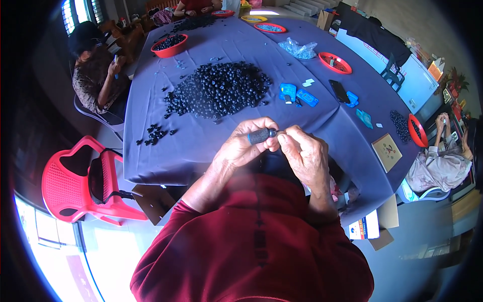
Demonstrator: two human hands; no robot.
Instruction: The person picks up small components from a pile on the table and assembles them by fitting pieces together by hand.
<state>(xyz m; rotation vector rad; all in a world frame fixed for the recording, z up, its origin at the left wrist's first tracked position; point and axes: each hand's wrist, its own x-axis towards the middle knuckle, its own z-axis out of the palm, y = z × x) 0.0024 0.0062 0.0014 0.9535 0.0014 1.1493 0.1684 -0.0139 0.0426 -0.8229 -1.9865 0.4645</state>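
Observation:
Close together at the table's near edge, my two hands meet at the fingertips. My left hand (240, 146) is closed in a pinch, with a dark finger sleeve (258, 136) edged in blue on one digit. At its tip it holds a small round black piece (272, 133). My right hand (308, 153) has thumb and fingers pressed together just beside that piece; what they grip, if anything, is too small to make out. Beyond my hands lies a big heap of similar black pieces (219, 90), with a smaller cluster (153, 135) to its left.
On the grey tablecloth (221, 151) stand a red bowl of black pieces (170, 46) and a red tray (335, 63). Blue packets (307, 97), a phone (338, 91) and a clear bag (298, 49) lie rightward. A pink chair (85, 183) stands left. Other people sit around the table.

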